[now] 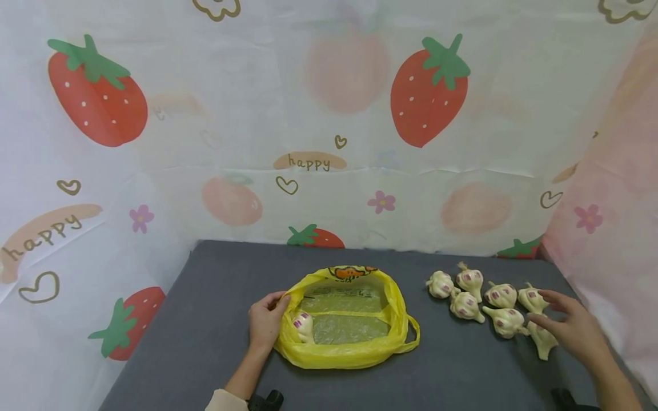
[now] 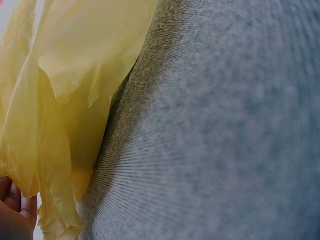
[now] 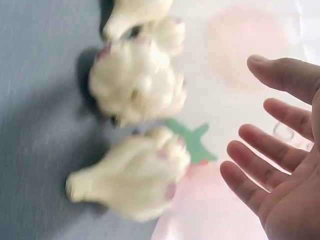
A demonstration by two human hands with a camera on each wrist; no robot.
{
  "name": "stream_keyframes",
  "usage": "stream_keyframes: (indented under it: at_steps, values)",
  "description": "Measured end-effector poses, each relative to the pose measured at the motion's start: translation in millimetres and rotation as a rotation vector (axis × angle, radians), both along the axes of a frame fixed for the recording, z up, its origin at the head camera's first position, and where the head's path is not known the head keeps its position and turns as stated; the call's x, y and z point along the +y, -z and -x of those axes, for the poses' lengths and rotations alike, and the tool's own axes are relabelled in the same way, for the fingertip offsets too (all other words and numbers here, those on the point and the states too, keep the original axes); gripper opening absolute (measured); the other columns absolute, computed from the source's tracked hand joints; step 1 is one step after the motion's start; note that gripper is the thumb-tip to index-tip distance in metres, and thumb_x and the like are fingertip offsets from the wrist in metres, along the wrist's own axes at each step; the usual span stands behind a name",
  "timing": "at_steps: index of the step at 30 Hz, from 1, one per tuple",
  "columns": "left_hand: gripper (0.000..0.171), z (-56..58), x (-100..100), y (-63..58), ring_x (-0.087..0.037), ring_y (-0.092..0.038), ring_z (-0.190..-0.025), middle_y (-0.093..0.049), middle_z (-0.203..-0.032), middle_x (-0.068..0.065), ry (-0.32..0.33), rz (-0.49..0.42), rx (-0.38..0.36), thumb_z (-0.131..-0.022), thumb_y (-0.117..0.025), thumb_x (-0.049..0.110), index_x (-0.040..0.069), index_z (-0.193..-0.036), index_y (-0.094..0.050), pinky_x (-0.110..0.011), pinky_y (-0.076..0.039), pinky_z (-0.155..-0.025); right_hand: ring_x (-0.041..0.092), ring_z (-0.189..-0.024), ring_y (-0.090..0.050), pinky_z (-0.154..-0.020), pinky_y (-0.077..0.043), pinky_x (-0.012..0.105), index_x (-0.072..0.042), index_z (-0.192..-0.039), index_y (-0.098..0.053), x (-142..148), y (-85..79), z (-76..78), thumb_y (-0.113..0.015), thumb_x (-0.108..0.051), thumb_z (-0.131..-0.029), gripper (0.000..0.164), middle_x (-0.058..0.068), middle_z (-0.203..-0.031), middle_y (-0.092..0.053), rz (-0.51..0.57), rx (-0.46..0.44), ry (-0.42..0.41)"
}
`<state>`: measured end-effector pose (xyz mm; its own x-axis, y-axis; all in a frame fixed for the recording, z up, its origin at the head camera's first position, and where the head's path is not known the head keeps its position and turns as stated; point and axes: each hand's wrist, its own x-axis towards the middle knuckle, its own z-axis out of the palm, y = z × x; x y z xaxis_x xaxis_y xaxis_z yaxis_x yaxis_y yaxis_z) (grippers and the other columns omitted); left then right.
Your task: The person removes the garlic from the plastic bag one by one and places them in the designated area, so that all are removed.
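Observation:
A yellow plastic bag (image 1: 341,358) sits with its mouth wide, and one garlic bulb (image 1: 304,325) lies inside at the left. My left hand (image 1: 264,323) pinches the bag's left rim between thumb and fingers; in the left wrist view only part of that hand (image 2: 15,212) shows beside the yellow plastic. On the right, my right hand (image 1: 577,329) hovers over the end of a group of garlic bulbs (image 1: 506,321). Its fingers are spread and hold nothing, as the right wrist view shows, with the nearest garlic bulb (image 3: 132,175) apart from the fingertips.
Several garlic bulbs lie close together on the dark grey table (image 1: 216,297), right of the bag. A bag handle loop (image 1: 414,334) sticks out toward them. Behind the table hangs a pale curtain (image 1: 360,125) printed with strawberries, which also closes off both sides.

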<state>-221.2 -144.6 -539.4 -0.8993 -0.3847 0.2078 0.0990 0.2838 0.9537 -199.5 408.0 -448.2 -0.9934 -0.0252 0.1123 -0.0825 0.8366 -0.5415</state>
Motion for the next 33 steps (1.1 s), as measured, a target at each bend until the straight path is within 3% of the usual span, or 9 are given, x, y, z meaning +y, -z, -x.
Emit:
stream_keyframes:
  at_steps: [2, 5, 8, 12, 20, 33]
  values:
    - [0.019, 0.0, 0.2, 0.1, 0.001, -0.06, -0.071, -0.075, -0.094, -0.015, 0.002, -0.001, -0.002, -0.088, -0.073, 0.019, 0.004, -0.099, -0.077, -0.015, -0.05, -0.063, 0.052, -0.11, -0.051, -0.074, -0.053, 0.046, 0.011, -0.137, -0.045, -11.5, -1.4, 1.0, -0.068, -0.03, -0.093, 0.064, 0.039, -0.131, -0.048, -0.003, 0.018, -0.014]
    - [0.019, 0.0, 0.3, 0.1, 0.0, -0.06, -0.071, -0.074, -0.094, -0.015, 0.005, -0.006, -0.004, -0.088, -0.073, 0.02, 0.004, -0.099, -0.077, -0.015, -0.05, -0.063, 0.048, -0.112, -0.051, -0.081, -0.052, 0.045, 0.009, -0.137, -0.045, -30.3, -4.0, 3.5, -0.066, -0.03, -0.094, 0.062, 0.036, -0.131, -0.05, 0.009, 0.022, -0.04]
    - [0.019, 0.3, 0.4, 0.1, 0.0, -0.06, -0.07, -0.075, -0.094, -0.015, 0.005, -0.004, -0.002, -0.088, -0.073, 0.02, 0.004, -0.099, -0.077, -0.015, -0.05, -0.063, 0.05, -0.115, -0.049, -0.087, -0.048, 0.058, 0.007, -0.139, -0.043, -49.7, -7.6, 6.7, -0.064, -0.029, -0.095, 0.061, 0.035, -0.133, -0.048, 0.058, 0.006, -0.076]
    - [0.019, 1.0, 0.9, 0.1, 0.001, -0.06, -0.07, -0.075, -0.094, -0.015, 0.0, 0.006, 0.0, -0.088, -0.073, 0.02, 0.005, -0.099, -0.077, -0.015, -0.05, -0.063, 0.05, -0.117, -0.049, -0.09, -0.046, 0.06, 0.006, -0.142, -0.041, -72.2, -9.3, 13.0, -0.065, -0.027, -0.095, 0.062, 0.033, -0.136, -0.047, 0.122, 0.006, -0.128]
    - [0.018, 0.2, 2.2, 0.0, 0.0, -0.06, -0.071, -0.075, -0.093, -0.015, -0.002, 0.007, -0.001, -0.088, -0.073, 0.019, 0.004, -0.099, -0.077, -0.015, -0.05, -0.063, 0.044, -0.116, -0.054, -0.089, -0.049, 0.055, 0.001, -0.139, -0.047, -105.8, 0.1, 24.1, -0.066, -0.022, -0.094, 0.054, 0.028, -0.135, -0.052, 0.169, 0.066, -0.225]
    - [0.019, 1.2, 2.3, 0.6, 0.0, -0.06, -0.071, -0.074, -0.095, -0.015, 0.001, 0.007, -0.015, -0.089, -0.073, 0.019, 0.004, -0.1, -0.077, -0.015, -0.05, -0.063, 0.041, -0.115, -0.056, -0.09, -0.05, 0.052, 0.0, -0.136, -0.052, -154.4, 14.3, 31.8, -0.069, -0.022, -0.091, 0.052, 0.023, -0.133, -0.056, 0.281, 0.056, -0.318]
